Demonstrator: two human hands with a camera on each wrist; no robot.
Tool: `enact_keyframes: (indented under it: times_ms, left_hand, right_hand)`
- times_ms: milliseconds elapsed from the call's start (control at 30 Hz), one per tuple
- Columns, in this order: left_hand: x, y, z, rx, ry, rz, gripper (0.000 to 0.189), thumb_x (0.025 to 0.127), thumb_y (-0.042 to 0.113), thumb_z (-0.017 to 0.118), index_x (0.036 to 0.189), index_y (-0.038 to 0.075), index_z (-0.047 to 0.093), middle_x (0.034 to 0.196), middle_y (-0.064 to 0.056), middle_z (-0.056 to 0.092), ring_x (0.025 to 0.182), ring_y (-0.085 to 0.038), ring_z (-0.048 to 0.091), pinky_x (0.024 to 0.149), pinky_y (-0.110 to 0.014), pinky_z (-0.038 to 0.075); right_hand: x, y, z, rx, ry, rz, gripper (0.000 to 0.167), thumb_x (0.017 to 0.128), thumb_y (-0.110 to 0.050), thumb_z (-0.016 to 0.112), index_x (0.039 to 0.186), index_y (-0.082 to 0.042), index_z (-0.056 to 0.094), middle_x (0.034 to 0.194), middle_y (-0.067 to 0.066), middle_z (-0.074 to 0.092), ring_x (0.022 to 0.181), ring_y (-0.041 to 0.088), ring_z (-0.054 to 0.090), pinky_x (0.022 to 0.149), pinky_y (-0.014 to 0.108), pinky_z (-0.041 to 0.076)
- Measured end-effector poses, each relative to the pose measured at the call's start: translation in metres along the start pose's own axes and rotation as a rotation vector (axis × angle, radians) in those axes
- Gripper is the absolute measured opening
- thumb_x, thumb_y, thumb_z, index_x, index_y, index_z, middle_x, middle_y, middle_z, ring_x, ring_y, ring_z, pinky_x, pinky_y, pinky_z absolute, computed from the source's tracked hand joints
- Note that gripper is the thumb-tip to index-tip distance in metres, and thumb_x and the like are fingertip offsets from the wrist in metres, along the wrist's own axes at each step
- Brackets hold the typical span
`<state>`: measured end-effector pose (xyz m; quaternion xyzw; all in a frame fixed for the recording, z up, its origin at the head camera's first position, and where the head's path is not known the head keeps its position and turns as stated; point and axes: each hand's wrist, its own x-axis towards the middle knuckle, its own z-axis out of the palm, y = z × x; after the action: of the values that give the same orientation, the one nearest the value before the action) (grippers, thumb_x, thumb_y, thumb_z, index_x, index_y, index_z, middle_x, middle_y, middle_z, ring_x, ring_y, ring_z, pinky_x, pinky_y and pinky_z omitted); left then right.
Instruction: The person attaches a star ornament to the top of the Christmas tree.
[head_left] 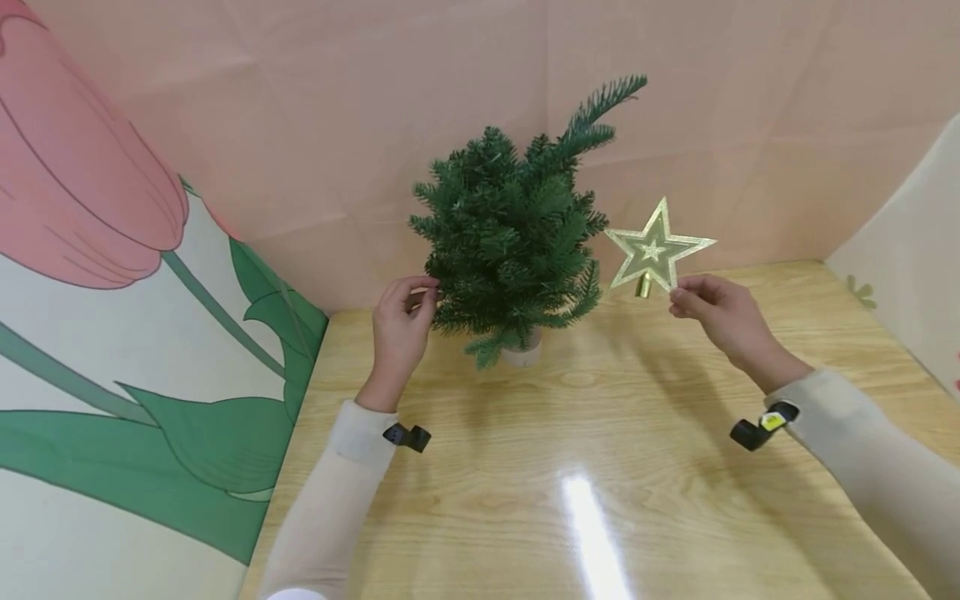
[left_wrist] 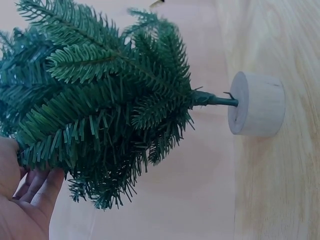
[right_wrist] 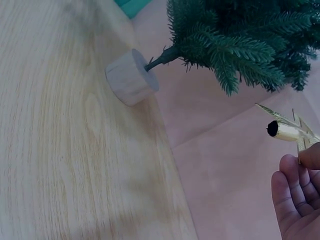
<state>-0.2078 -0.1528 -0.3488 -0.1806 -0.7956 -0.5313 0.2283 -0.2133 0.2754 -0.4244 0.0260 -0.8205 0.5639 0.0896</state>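
Observation:
A small artificial Christmas tree (head_left: 510,242) with dense green needles stands upright on a round, pale wooden base (left_wrist: 257,105). At the left edge of its foliage, my left hand (head_left: 405,321) pinches a branch between thumb and fingers; needles hide part of the fingertips in the left wrist view. To the right of the tree, my right hand (head_left: 720,317) holds a gold star tree topper (head_left: 652,248) by its lower right point. Below the star sticks out a short gold tube (right_wrist: 285,131), whose dark open end faces the tree base in the right wrist view.
The tree stands near the back of a light wood-grain table (head_left: 480,467). Behind it hangs a pink cloth backdrop (head_left: 375,125), with a large printed tulip (head_left: 82,158) at the left. One long branch (head_left: 603,100) juts up and right from the treetop.

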Motion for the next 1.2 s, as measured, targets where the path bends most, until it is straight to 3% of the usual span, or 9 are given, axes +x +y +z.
enact_keyframes:
  times_ms: [200, 733, 1033, 1200]
  left_hand:
    - [0.000, 0.001, 0.000, 0.002, -0.003, -0.014, 0.016, 0.098, 0.001, 0.055, 0.108, -0.007, 0.066, 0.108, -0.020, 0.057, 0.097, -0.035, 0.067, 0.083, -0.035, 0.058]
    - [-0.001, -0.001, 0.000, 0.007, 0.001, 0.002, 0.016, 0.098, 0.001, 0.055, 0.108, -0.007, 0.066, 0.107, -0.020, 0.057, 0.095, -0.035, 0.067, 0.081, -0.033, 0.058]
    - [-0.003, -0.003, 0.001, -0.010, 0.001, 0.001, 0.016, 0.098, 0.001, 0.055, 0.108, -0.007, 0.066, 0.108, -0.020, 0.057, 0.095, -0.037, 0.067, 0.081, -0.031, 0.058]
    - [-0.002, -0.004, 0.001, -0.011, 0.009, 0.006, 0.016, 0.098, 0.001, 0.055, 0.108, -0.006, 0.066, 0.107, -0.019, 0.057, 0.095, -0.035, 0.067, 0.081, -0.030, 0.058]
  right_hand:
    - [-0.001, -0.005, -0.001, -0.002, 0.021, -0.020, 0.034, 0.098, -0.025, 0.060, 0.113, 0.006, 0.058, 0.093, 0.002, 0.067, 0.079, 0.005, 0.065, 0.074, 0.017, 0.055]
    - [0.000, -0.016, -0.001, 0.007, 0.082, -0.045, 0.031, 0.097, -0.023, 0.062, 0.113, 0.004, 0.059, 0.094, 0.004, 0.066, 0.079, 0.005, 0.066, 0.076, 0.015, 0.054]
    - [0.001, -0.028, -0.004, -0.010, 0.135, -0.082, 0.027, 0.096, -0.024, 0.064, 0.112, -0.002, 0.063, 0.090, -0.004, 0.067, 0.078, 0.004, 0.065, 0.074, 0.010, 0.051]
    - [0.006, -0.035, -0.005, 0.069, 0.159, -0.128, 0.019, 0.096, -0.015, 0.063, 0.110, -0.002, 0.064, 0.088, 0.000, 0.068, 0.076, 0.004, 0.066, 0.074, 0.012, 0.052]
